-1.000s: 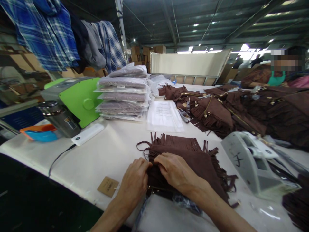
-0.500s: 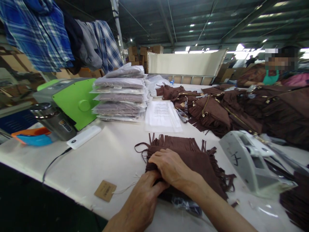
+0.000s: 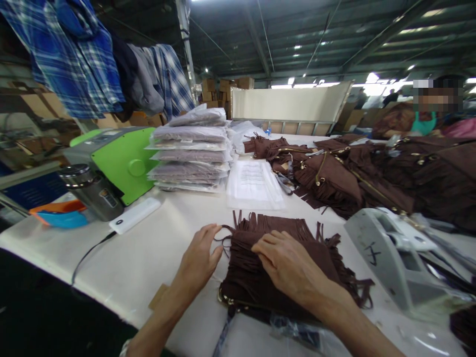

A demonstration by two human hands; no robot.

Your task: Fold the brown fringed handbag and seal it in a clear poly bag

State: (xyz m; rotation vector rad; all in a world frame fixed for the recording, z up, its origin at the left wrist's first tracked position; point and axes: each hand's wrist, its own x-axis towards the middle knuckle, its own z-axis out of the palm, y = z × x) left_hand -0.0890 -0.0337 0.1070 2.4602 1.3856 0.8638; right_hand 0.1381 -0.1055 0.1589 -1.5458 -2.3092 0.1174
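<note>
A dark brown fringed bag [image 3: 241, 277] lies on the table before me, its fringe spread over the front and sides. A gold zipper edge [image 3: 227, 298] shows at its near left corner, with a plastic-wrapped strap end [image 3: 225, 329] below. My right hand [image 3: 288, 260] rests on top of the bag, fingers slightly bent over the fringe and gripping nothing. Just off the bag's left side, my left hand [image 3: 201, 253] is open, its fingertips close to loose fringe strands [image 3: 225, 238]. A cardboard tag [image 3: 158, 296] is partly hidden by my left forearm.
Bagged packs [image 3: 189, 148] stand stacked beside a green machine [image 3: 126, 163]. A steel flask [image 3: 92, 193] and white power bank [image 3: 136, 215] sit at left. Plastic bags [image 3: 255, 183] lie behind; more brown bags [image 3: 334, 178] and a grey tape dispenser [image 3: 386, 258] are right. A person [image 3: 405, 119] is beyond.
My left hand has let go of the fringe and moved up and left, opening. The right hand has shifted right across the bag. The zipper corner is now uncovered.
</note>
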